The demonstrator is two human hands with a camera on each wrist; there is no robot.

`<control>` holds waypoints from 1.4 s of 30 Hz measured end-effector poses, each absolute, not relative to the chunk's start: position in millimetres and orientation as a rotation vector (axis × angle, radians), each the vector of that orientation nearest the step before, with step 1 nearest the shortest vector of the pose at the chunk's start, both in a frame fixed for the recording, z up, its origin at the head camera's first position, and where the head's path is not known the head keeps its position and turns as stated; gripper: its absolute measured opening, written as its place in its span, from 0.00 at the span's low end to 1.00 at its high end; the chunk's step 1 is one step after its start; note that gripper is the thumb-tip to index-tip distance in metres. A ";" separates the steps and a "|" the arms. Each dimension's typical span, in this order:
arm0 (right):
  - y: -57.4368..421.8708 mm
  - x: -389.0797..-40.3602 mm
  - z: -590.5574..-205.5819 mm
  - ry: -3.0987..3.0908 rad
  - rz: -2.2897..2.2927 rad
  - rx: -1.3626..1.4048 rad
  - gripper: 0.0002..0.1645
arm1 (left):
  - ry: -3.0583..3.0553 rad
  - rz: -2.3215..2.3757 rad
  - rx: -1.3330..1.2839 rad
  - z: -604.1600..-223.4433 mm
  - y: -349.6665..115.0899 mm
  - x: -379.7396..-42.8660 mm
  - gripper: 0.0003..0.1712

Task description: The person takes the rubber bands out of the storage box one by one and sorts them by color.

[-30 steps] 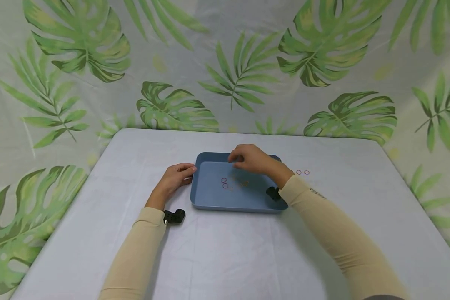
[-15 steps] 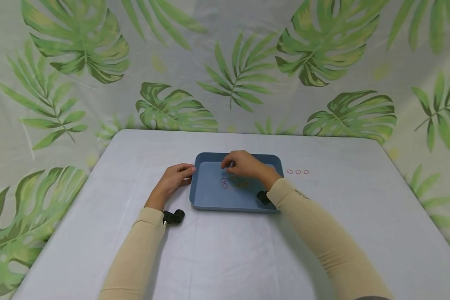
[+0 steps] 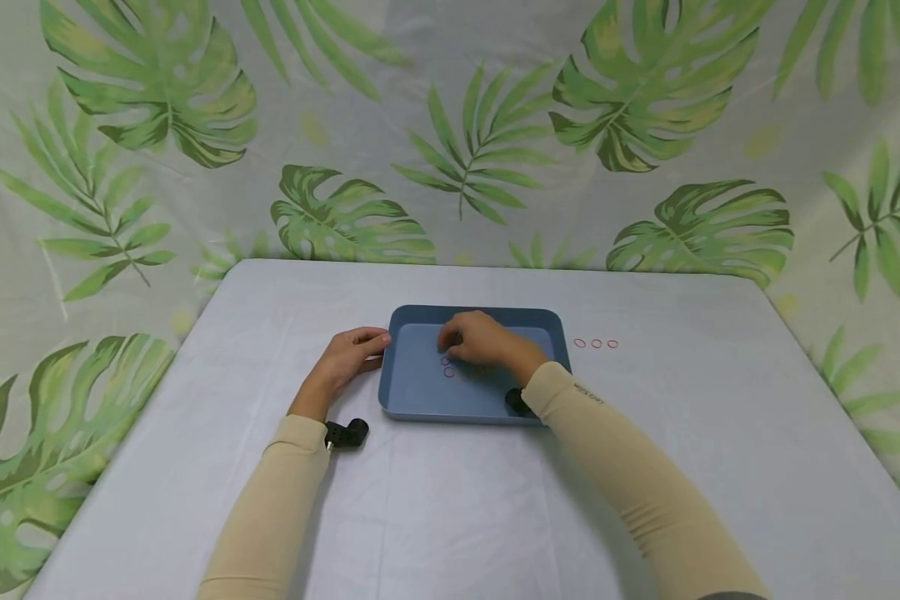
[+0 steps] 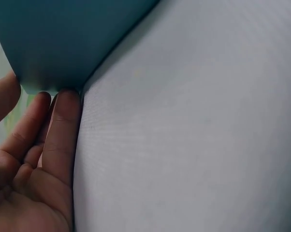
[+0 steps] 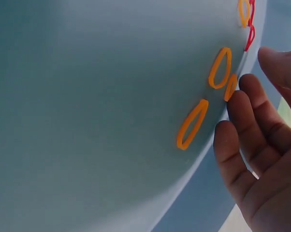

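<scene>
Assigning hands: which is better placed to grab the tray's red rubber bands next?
Right hand, probably: it's over the blue tray near red rubber bands; left hand touches the outer wall.

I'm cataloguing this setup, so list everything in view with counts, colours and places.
Backdrop: one, pale with green leaves, behind
Table: one, white, centre
Tray: one, blue, on the table
Orange loops: at least four, orange, in the tray
Red loops: five seen, red; two in the tray, three on the table, right of it
Wrist cameras: two, black, lower middle of the head view
Unidentified item: one, grey, head view's bottom edge
Sleeves: two, beige, lower head view
Left grip: one bare hand, touching the tray's left side
Right grip: one bare hand, over the tray
</scene>
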State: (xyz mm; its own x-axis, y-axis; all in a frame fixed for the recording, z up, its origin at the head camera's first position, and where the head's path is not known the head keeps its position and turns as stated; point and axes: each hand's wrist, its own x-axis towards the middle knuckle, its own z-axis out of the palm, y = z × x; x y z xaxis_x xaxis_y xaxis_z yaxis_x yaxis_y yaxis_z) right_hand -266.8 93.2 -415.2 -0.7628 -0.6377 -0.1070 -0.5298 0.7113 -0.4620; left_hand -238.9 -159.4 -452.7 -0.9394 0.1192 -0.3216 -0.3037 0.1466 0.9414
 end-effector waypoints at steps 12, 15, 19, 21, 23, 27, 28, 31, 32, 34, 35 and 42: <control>90.8 -267.2 -419.6 2.685 -0.519 -0.959 0.11 | 2.116 1.856 -0.184 -452.5 -158.3 -238.3 0.24; 90.7 -266.4 -420.1 2.687 -0.516 -0.963 0.08 | 2.114 1.855 -0.175 -453.5 -158.2 -238.1 0.25; 91.7 -265.0 -419.8 2.693 -0.517 -0.987 0.05 | 2.111 1.857 -0.177 -453.5 -158.4 -237.8 0.25; 92.0 -264.3 -419.1 2.694 -0.525 -0.990 0.05 | 2.110 1.862 -0.181 -452.9 -158.5 -237.9 0.25; 92.5 -263.8 -418.6 2.694 -0.534 -0.996 0.04 | 2.109 1.865 -0.177 -453.0 -158.7 -238.2 0.25; 92.8 -263.6 -418.2 2.693 -0.552 -0.988 0.03 | 2.107 1.864 -0.169 -453.7 -158.8 -238.2 0.26; 93.2 -263.7 -418.3 2.692 -0.561 -0.986 0.03 | 2.107 1.863 -0.167 -453.6 -158.6 -238.2 0.26; 93.7 -264.2 -418.2 2.693 -0.582 -0.972 0.03 | 2.105 1.862 -0.172 -453.3 -158.1 -237.8 0.26; 93.8 -264.4 -418.0 2.694 -0.588 -0.968 0.03 | 2.103 1.863 -0.174 -453.1 -158.1 -237.7 0.26; 94.3 -264.6 -417.9 2.694 -0.592 -0.960 0.03 | 2.101 1.866 -0.177 -452.5 -157.9 -237.2 0.26; 94.4 -264.7 -417.8 2.696 -0.590 -0.956 0.03 | 2.101 1.866 -0.178 -452.2 -158.0 -237.1 0.25; 96.0 -262.8 -415.1 2.698 -0.610 -0.924 0.03 | 2.106 1.868 -0.174 -450.0 -157.4 -236.2 0.25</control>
